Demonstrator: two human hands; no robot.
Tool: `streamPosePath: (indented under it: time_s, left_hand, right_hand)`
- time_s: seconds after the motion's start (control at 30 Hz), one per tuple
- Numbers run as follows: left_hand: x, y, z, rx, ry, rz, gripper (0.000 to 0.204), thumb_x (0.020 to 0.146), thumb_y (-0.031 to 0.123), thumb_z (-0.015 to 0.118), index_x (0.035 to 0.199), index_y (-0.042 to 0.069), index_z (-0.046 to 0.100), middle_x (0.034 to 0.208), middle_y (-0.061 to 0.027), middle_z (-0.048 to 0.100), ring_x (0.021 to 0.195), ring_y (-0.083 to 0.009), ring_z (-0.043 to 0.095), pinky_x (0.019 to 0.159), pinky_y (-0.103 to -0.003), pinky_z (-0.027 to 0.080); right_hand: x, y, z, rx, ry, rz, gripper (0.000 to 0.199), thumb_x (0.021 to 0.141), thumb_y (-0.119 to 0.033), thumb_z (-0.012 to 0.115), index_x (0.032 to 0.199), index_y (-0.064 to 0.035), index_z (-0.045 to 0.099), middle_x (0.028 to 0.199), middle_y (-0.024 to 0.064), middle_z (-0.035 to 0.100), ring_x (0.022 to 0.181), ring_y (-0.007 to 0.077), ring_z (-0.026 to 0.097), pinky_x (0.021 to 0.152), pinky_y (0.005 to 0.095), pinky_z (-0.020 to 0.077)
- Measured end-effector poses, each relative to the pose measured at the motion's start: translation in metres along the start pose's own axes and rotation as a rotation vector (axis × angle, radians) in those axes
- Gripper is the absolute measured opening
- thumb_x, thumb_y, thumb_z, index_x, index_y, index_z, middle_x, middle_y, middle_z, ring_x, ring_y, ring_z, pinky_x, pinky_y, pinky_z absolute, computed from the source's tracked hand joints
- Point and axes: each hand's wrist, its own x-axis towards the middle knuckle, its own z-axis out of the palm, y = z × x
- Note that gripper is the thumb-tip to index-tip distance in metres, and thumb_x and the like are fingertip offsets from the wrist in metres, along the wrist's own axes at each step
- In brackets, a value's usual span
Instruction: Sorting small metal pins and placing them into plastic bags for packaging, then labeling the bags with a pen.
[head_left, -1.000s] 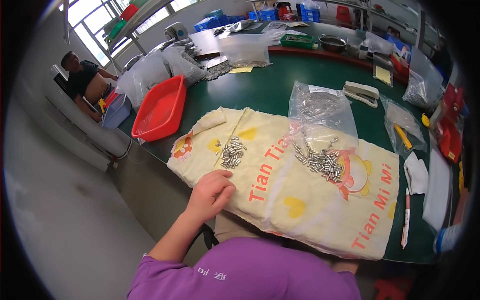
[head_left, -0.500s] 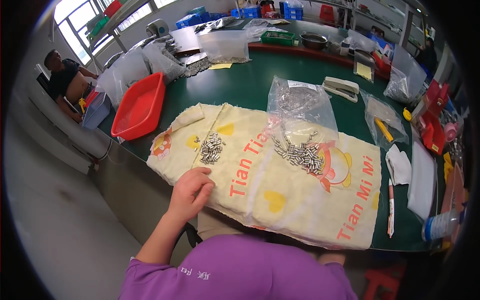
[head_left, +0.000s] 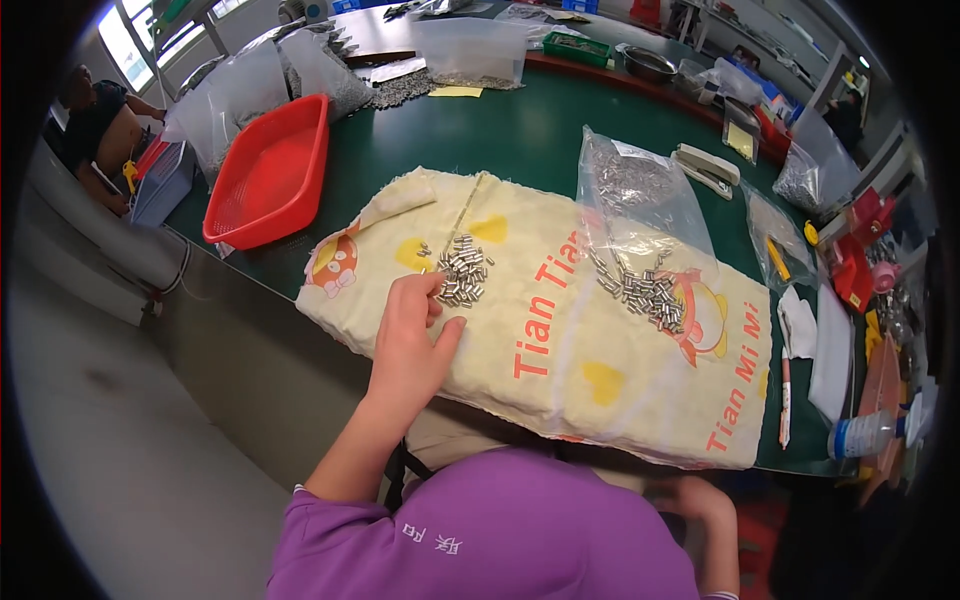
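My left hand (head_left: 412, 325) rests on the pale yellow printed cloth (head_left: 500, 385). Its thumb stands apart from the bent fingers, and I see nothing held between them. The fingertips reach the near-left edge of a pile of small silvery metal cylinders (head_left: 462, 275); a few loose ones lie just beyond. Farther right on the cloth is a second pile of such cylinders (head_left: 650, 298), by the mouth of a clear plastic bag (head_left: 635, 185) with more small metal parts inside. My right hand (head_left: 695, 497) is low beside my body, below the cloth's near edge, its fingers mostly hidden.
A red plastic basket (head_left: 265, 180) stands left of the cloth on the green table (head_left: 450, 130). On the right are a stapler (head_left: 707, 168), a pen (head_left: 785, 400), a white cloth (head_left: 797, 325) and a bottle (head_left: 862, 436). Another person (head_left: 105, 130) is at far left.
My left hand has moved forward from the cloth's near edge to the left pile, its thumb spreading. My right hand has come into view at lower right. The whole view has shifted.
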Motion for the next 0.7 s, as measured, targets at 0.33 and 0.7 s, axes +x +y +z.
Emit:
streamPosePath:
  time_s: [0.33, 0.7]
  left_hand:
    - [-0.012, -0.021, -0.009, 0.103, -0.092, 0.407, 0.037, 0.077, 0.005, 0.071, 0.112, 0.002, 0.061, 0.111, -0.0102, 0.061, 0.106, -0.03, 0.058, 0.091, -0.041, 0.046]
    - [-0.013, -0.025, -0.009, 0.084, -0.045, 0.346, 0.04, 0.074, 0.001, 0.073, 0.112, 0.002, 0.063, 0.11, -0.0122, 0.062, 0.101, -0.0333, 0.057, 0.09, -0.042, 0.047]
  right_hand:
    - [0.114, -0.264, -0.183, 0.084, 0.305, -0.601, 0.017, 0.082, -0.003, 0.069, 0.099, -0.0054, 0.068, 0.091, 0.0108, 0.064, 0.085, 0.0298, 0.065, 0.074, 0.038, 0.0519]
    - [0.21, -0.294, -0.185, -0.056, 0.263, -0.728, 0.015, 0.084, -0.006, 0.07, 0.099, -0.0052, 0.067, 0.098, 0.0102, 0.062, 0.085, 0.0273, 0.064, 0.07, 0.0371, 0.0537]
